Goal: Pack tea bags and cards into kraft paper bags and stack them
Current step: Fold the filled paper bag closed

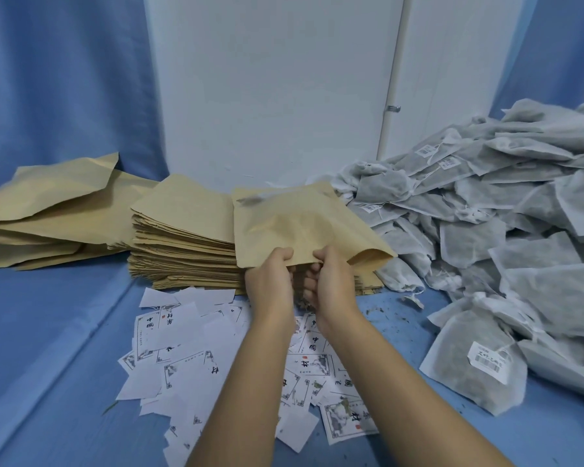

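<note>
fingers (283, 255) of left hand (270, 283) and right hand (332, 284) pinching kraft bag (300, 227), blue cloth (64, 332) surface, white wall (267, 96)

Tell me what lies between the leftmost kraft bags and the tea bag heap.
Head view: a stack of flat kraft bags, plus a single bag held in front.

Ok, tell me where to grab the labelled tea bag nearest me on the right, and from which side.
I'd pinch the labelled tea bag by its flat margin at the near left corner, coming from the left over the blue cloth. That corner lies free, while other tea bags overlap its far right side.
</note>
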